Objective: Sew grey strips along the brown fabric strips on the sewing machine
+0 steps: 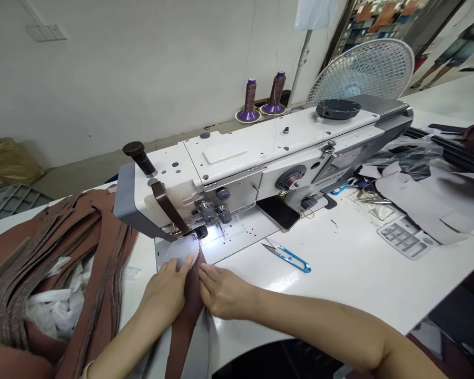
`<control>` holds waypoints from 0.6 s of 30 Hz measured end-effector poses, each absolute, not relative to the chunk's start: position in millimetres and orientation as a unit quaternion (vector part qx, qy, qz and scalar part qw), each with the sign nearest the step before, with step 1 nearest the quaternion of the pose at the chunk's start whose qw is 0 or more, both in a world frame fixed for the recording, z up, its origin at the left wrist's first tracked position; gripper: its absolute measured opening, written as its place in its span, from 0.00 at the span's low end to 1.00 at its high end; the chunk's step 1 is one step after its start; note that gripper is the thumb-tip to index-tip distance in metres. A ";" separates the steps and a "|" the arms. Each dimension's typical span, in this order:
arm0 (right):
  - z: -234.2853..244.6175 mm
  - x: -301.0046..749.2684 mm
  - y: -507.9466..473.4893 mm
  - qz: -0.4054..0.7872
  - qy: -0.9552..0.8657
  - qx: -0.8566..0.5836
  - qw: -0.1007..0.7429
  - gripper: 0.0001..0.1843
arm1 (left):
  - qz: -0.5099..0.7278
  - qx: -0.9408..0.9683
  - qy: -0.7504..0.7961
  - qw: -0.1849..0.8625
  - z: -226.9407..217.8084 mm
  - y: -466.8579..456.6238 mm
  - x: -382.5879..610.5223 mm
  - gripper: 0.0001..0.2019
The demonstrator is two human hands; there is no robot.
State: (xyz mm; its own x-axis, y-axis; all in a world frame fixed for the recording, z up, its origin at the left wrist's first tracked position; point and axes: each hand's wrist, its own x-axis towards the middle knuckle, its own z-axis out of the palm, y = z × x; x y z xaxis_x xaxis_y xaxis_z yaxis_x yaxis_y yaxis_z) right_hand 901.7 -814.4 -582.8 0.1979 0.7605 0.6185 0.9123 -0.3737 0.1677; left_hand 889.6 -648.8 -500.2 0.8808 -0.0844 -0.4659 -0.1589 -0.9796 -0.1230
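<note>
A: You face a plain, pale wall (142,63), with a white switch panel (46,32) high on your left.

B: Below it you have a dull grey-brown floor (79,169), where a yellowish sack (11,164) slumps near a grey plastic crate (13,201).

A: Your white tabletop (351,268) is glossy enough to throw light back at you in a bright patch.

B: To your far right, past a white caged fan (363,73), you see a dark-framed opening; the colourful stacks (383,23) there are too small to identify.
</note>
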 end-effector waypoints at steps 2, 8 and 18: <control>-582.9 895.7 -815.5 -0.317 -0.550 -0.764 0.115 0.11 | 0.232 -0.965 0.073 0.096 -496.0 -648.7 886.0 0.36; -583.6 893.0 -812.7 -0.292 -0.553 -0.774 0.106 0.09 | 0.189 -0.969 0.101 0.124 -497.9 -660.6 885.6 0.29; -581.7 902.5 -808.4 -0.338 -0.531 -0.772 0.090 0.11 | 0.205 -0.964 0.082 0.148 -494.7 -677.8 890.1 0.25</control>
